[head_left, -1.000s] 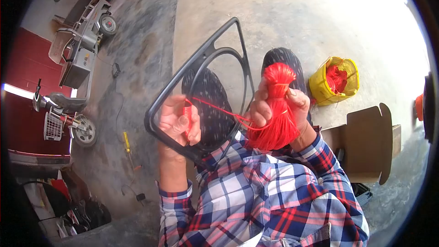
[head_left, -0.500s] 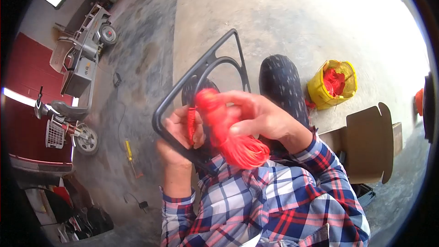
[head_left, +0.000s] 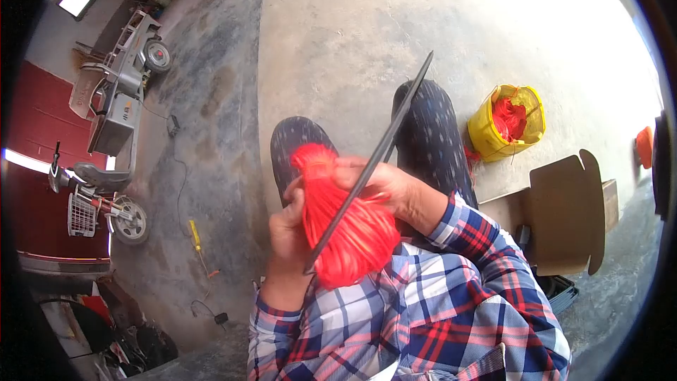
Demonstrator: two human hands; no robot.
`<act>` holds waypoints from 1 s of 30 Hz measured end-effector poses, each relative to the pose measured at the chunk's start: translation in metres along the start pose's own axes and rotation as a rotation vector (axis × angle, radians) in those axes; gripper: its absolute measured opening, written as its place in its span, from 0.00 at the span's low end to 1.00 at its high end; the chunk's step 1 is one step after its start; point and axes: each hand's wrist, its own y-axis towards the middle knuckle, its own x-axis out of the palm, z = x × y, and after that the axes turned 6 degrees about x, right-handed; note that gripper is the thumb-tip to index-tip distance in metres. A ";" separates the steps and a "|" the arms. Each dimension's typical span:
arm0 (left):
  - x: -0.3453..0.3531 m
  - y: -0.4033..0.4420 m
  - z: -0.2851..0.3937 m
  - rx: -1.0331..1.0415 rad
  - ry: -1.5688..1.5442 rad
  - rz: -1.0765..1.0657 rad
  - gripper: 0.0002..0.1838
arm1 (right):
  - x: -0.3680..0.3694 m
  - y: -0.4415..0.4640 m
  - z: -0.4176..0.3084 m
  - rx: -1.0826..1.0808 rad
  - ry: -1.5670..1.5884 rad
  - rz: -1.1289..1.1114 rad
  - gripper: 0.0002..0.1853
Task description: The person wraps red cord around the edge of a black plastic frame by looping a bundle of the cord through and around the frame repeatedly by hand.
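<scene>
A thick bundle of red cord (head_left: pixel 356 243) hangs in front of my lap, gathered at a narrow neck near its top. My right hand (head_left: pixel 388 187) is closed on that neck, its fingers partly covered by a black frame. The slim black frame (head_left: pixel 405 109) is seen edge-on, slanting across the bundle and my right hand. On the left side, my left hand (head_left: pixel 285 229) is closed at the frame's lower part, touching the bundle's edge. Most of its fingers are hidden behind the cord.
A yellow bucket (head_left: pixel 486 130) with red material stands right of my knees. Beside it is an open cardboard box (head_left: pixel 564 215). A yellow-handled tool (head_left: pixel 195 235) and a black cable lie on the floor at left. A scooter (head_left: pixel 106 201) and a grey three-wheeler (head_left: pixel 116 113) stand farther left.
The black frame has turned from showing its face to edge-on. The red bundle has swung lower and toward me, now fanned out wider, and my left hand has come closer to it.
</scene>
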 end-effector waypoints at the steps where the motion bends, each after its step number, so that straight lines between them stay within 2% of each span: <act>1: 0.001 0.000 0.000 -0.009 -0.013 0.014 0.28 | 0.004 0.001 0.002 -0.059 0.024 -0.012 0.16; 3: 0.015 0.001 0.007 -0.020 -0.040 0.033 0.30 | 0.019 0.006 -0.011 -0.180 0.062 -0.040 0.17; 4: 0.036 -0.002 0.007 0.068 0.256 0.139 0.36 | 0.011 0.010 -0.015 -0.206 0.102 -0.019 0.17; 5: 0.027 -0.001 0.008 0.039 0.164 -0.018 0.38 | 0.011 0.010 -0.023 -0.249 0.129 0.043 0.18; 7: 0.002 0.002 0.012 -0.020 -0.019 -0.329 0.42 | -0.015 0.010 -0.023 -0.398 -0.001 0.192 0.26; 8: 0.003 -0.001 0.012 0.047 0.127 -0.222 0.46 | -0.019 0.003 -0.021 -0.377 -0.040 0.314 0.27; 11: 0.001 0.004 0.019 0.077 0.163 -0.119 0.37 | -0.051 -0.007 -0.009 -0.394 0.044 0.095 0.27; 12: -0.005 0.006 0.020 0.098 0.153 -0.150 0.32 | -0.048 -0.011 -0.009 -0.416 0.128 0.071 0.27; 13: -0.009 0.009 0.023 0.114 0.198 -0.170 0.27 | -0.039 -0.014 -0.016 -0.447 0.101 -0.093 0.27; 15: -0.013 0.015 0.027 0.145 0.288 -0.211 0.21 | -0.019 -0.024 -0.024 -0.575 0.216 -0.165 0.23; 16: -0.010 0.016 0.028 0.130 0.203 -0.197 0.22 | -0.012 -0.029 -0.027 -0.585 0.227 -0.199 0.24; 19: -0.022 0.023 0.031 0.173 0.205 -0.208 0.23 | 0.006 -0.041 -0.026 -0.416 0.233 -0.442 0.27; 21: -0.029 0.023 0.034 0.186 0.177 -0.179 0.23 | 0.002 -0.046 -0.028 -0.421 0.008 -0.427 0.28; 27: -0.039 0.018 0.046 0.134 0.176 -0.153 0.21 | -0.005 -0.049 -0.023 -0.446 0.025 -0.148 0.26; 30: -0.044 0.020 0.041 0.225 0.206 -0.167 0.22 | 0.010 -0.048 -0.018 -0.466 -0.046 -0.007 0.28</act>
